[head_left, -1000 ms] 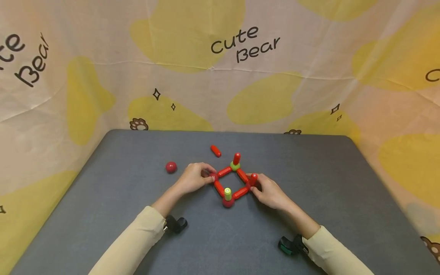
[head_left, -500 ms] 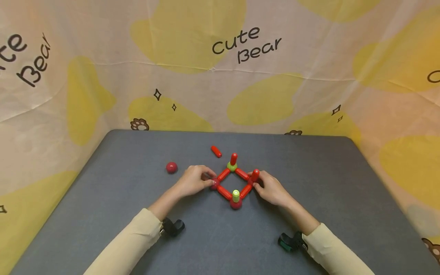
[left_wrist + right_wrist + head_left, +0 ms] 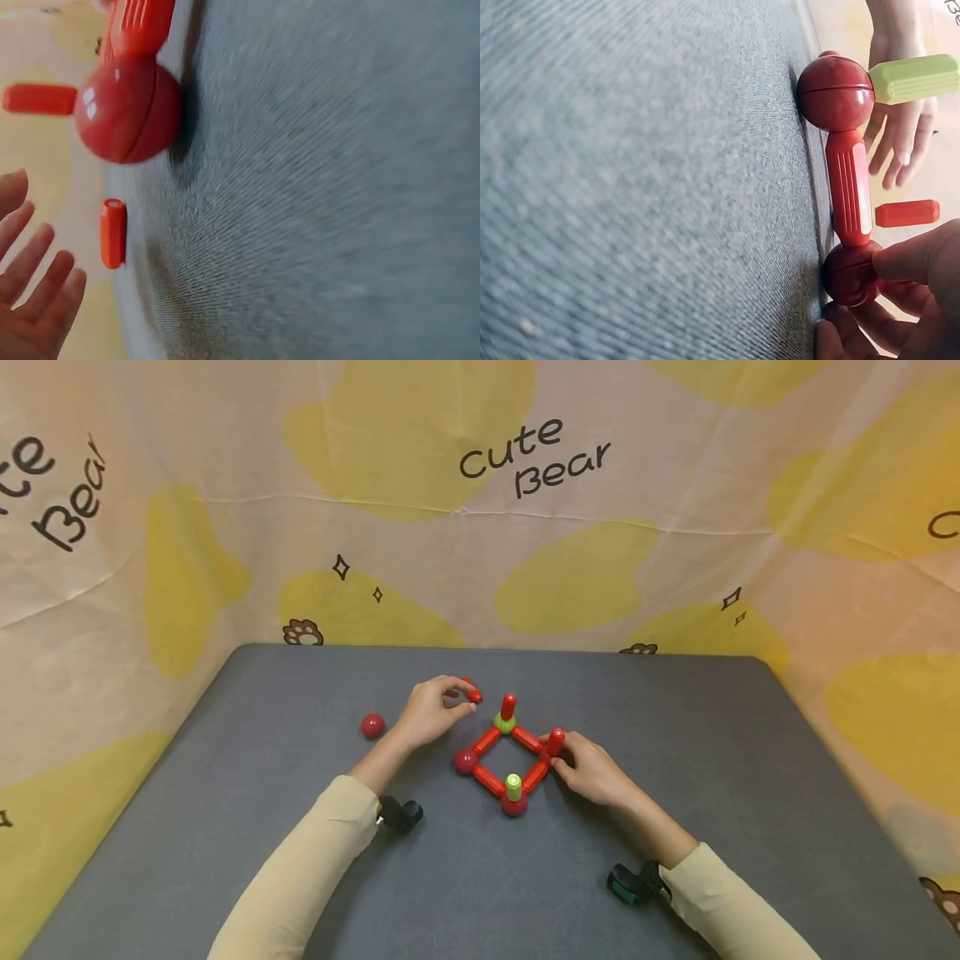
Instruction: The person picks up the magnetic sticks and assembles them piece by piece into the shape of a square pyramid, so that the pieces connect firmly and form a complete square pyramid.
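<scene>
A flat square of red building rods joined by balls lies mid-table; its left ball (image 3: 466, 762) and front ball (image 3: 513, 806) are red, its back ball (image 3: 505, 723) green. Red rods stand upright on the back and right corners, and a light green rod (image 3: 513, 787) on the front one. My right hand (image 3: 592, 771) pinches the red right corner ball (image 3: 850, 274) between thumb and fingers. Over by a loose red rod (image 3: 474, 693), my left hand (image 3: 433, 710) reaches with fingers spread. In the left wrist view, the hand appears apart from the loose rod (image 3: 113, 234).
A single red ball (image 3: 372, 726) lies left of the left hand. The grey tabletop (image 3: 480, 893) ends at a printed cloth backdrop (image 3: 420, 560). Both wrists wear small black cameras.
The square turned slightly under both hands at first. My left hand then let go of the left corner ball and moved back to the loose red rod. My right hand stays at its corner.
</scene>
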Demonstrator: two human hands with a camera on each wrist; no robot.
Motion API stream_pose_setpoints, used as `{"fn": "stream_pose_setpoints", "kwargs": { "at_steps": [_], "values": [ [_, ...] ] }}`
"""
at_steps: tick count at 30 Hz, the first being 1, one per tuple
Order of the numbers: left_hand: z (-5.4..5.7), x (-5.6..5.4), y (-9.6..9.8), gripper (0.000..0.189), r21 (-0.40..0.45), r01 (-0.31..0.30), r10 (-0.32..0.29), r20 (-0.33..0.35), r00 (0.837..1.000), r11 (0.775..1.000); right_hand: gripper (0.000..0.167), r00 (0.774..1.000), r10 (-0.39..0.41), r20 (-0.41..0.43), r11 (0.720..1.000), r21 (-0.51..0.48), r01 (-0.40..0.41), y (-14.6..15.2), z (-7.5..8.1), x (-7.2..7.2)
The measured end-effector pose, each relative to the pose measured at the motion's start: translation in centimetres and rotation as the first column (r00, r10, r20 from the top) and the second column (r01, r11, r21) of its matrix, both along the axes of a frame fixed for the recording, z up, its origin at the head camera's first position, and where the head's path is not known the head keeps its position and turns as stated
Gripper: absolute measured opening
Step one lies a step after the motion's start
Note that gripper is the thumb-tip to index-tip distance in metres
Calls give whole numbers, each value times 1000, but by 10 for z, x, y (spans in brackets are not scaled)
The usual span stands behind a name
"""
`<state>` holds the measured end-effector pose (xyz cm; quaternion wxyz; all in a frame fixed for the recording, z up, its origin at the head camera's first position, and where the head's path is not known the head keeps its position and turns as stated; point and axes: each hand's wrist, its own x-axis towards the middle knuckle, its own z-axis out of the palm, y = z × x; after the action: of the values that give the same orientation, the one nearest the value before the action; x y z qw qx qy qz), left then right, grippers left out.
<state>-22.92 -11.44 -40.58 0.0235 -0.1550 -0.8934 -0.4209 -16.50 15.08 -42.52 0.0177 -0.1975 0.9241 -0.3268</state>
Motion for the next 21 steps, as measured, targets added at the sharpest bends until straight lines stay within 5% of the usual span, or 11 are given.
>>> {"fn": "stream_pose_setpoints", "kwargs": {
  "at_steps": [6, 11, 21],
  "values": [
    [-5, -23, 3, 36, -20, -40, 41, 19, 999, 999, 31, 1000, 21, 11, 1000, -7, -21, 2, 0, -1],
    [-11, -36, 5, 40, -45, -16, 19, 62, 998, 999, 31, 1000, 26, 17, 1000, 1, -26, 2, 1, -2],
    [-15, -42, 3, 40, -84, 44, -28, 182, 983, 995, 31, 999, 28, 16, 1000, 1, -28, 3, 1, -3]
  ]
}}
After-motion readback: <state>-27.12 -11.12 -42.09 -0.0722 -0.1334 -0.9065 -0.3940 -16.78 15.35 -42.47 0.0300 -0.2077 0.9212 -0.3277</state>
